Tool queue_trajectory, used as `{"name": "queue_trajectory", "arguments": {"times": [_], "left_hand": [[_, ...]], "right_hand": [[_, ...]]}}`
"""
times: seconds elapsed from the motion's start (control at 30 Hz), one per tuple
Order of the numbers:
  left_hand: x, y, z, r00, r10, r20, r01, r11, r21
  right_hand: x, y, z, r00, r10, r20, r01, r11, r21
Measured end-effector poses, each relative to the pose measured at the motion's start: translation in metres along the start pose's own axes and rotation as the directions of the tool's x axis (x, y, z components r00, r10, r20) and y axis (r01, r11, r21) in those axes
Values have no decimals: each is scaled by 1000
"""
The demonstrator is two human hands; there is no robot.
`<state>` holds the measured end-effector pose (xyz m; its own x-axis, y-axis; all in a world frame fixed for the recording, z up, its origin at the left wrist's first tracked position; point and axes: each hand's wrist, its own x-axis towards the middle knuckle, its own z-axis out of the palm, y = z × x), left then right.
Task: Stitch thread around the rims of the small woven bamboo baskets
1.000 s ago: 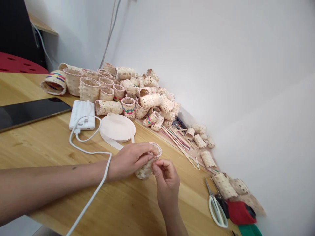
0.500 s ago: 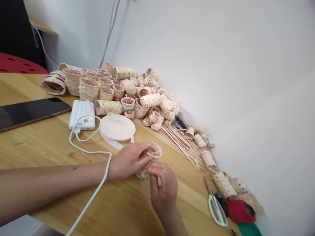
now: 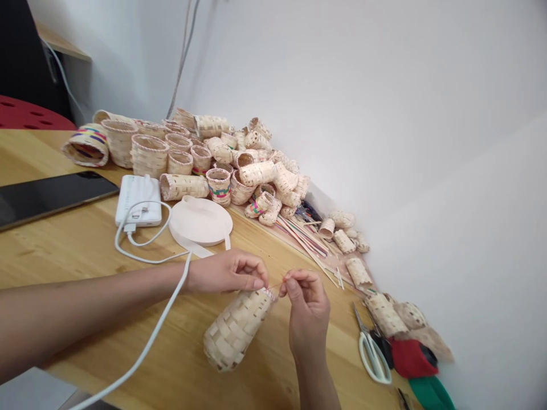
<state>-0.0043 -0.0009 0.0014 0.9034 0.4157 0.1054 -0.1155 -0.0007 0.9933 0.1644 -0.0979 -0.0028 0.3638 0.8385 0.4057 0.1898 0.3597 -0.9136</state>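
Okay, left hand (image 3: pixel 228 272) grip narrow on rim of tilted woven basket (image 3: pixel 237 330); right hand (image 3: pixel 308 302) grip pinching red thread (image 3: pixel 277 285).

Left forearm (image 3: pixel 98 307) stretched in from the side, left hand (image 3: pixel 233 272) palm-down with fingers curled, right hand (image 3: pixel 308 304) raised just beside it, thumb and forefinger pinched, right wrist (image 3: pixel 314 361) upright below

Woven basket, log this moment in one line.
left hand: at rim of pale woven cylindrical basket; right hand: pinching thin reddish thread; basket: tilted
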Motion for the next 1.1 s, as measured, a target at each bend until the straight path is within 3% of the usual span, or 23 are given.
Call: {"name": "queue_trajectory", "arguments": {"times": [0.27, 0.43, 0.9, 1.1], "left_hand": [[0, -2, 7, 998, -54, -15, 52, 994, -93], [0, -1, 6, 999, -43, -8, 42, 996, -83], [1, -1, 6, 996, -55, -68, 54, 998, -20], [0, -6, 6, 990, -138, -12, 137, 988, -66]], "right_hand": [[-3, 1, 11, 994, 75, 82, -69, 995, -77], [-2, 3, 11, 984, 155, 83, -153, 988, -32], [0, 10, 10, 981, 189, 51, -191, 981, 36], [-2, 6, 10, 986, 159, 59, -155, 986, -63]]}}
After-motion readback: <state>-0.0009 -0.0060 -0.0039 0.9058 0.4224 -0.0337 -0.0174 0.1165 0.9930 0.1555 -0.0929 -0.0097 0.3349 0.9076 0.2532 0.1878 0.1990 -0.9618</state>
